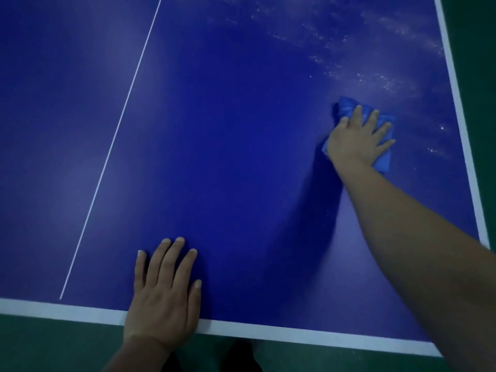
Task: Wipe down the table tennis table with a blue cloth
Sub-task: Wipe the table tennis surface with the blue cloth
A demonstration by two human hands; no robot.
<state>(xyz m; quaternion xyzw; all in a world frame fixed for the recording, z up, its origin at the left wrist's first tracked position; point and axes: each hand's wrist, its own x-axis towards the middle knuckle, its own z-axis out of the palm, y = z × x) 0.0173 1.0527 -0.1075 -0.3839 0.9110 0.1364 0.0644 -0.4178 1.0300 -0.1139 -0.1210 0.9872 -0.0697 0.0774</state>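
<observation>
Left hand [163,288] flat, palm down, fingers straight and close together, thumb out to the side. Right arm stretched forward and across — right hand [357,140] palm down, fingers [373,120] spread and straight, pressing.

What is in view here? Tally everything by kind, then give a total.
Hands: 2, the left hand flat near the table's edge, the right hand pressing the cloth
Blue cloth: 1
Table tennis table: 1
Total: 4

Deep blue table [228,157] with white lines [112,146], brighter blue cloth [386,157], green floor [472,36]
</observation>
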